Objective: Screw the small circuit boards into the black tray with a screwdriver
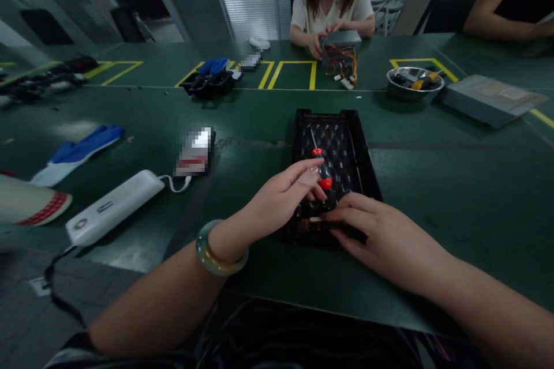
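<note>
Red-and-black screwdriver [326, 174] over the black tray [363, 150], shaft [314, 138] toward eleven o'clock.
Left hand [291, 189], nearer, touches the handle [325, 183] from nine, grasp unclear; right hand [378, 230], at five, pinches a dark part [311, 225].

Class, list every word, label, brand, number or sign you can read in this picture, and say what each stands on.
No text can be read for certain.
White device: dark mark, too blurred to read.
Phone: screen pixelated, unreadable.
Metal panel: pale label, too blurred to read.
Screwdriver: no legible marking.
</note>
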{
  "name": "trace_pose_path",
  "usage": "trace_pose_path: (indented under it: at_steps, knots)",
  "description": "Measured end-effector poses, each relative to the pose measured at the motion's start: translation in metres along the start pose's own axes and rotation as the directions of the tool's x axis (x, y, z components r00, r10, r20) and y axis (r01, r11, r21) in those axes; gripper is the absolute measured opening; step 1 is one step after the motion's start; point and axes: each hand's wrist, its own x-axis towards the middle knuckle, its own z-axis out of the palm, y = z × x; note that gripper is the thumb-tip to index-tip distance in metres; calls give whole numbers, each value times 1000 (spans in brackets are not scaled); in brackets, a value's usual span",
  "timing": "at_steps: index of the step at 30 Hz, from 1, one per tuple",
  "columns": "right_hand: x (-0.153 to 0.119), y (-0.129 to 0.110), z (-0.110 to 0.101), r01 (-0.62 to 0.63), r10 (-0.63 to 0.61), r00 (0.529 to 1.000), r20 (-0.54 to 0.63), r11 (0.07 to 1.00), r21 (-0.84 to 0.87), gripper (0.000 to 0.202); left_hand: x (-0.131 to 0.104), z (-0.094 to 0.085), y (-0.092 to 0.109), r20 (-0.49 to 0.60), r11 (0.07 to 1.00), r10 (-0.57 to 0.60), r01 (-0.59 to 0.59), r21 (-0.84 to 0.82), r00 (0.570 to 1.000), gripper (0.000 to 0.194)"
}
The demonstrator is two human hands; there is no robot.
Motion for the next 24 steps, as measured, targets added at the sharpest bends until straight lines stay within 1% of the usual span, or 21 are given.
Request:
trace_pose_path:
  at_steps: [3, 7, 12, 15, 18, 21, 24]
  knots:
    - [0, 1, 0, -22, 22, 997, 71, 1000, 9, 23, 2, 1, -3, -29, 999, 31, -32, -25, 999, 46]
    - [1, 2, -1, -35, 32, 996, 88, 999, 38, 19, 5, 0, -5, -84, 997, 58, -62, -50, 995, 44]
    - [4, 2, 5, -102, 101, 994, 35, 993, 51, 15, 9, 0, -5, -145, 997, 56, -63, -46, 988, 41]
    - [3, 0, 7, -95, 95, 995, -18, 995, -1, 11, 12, 0, -7, -173, 998, 53, -60, -33, 983, 39]
    - [2, -1, 7, -79, 75, 995, -64, 995, -67, 7, 16, -1, -13, -207, 998, 60, -64, -14, 977, 36]
    - [2, -2, 7, -58, 49, 996, -78, 991, -120, 6, 20, -4, -25, -236, 995, 97, -85, 61, 967, 37]
    - [4, -4, 8, -34, 20, 995, -99, 990, -140, 6, 23, -8, -37, -279, 955, 163, -81, 285, 946, 38]
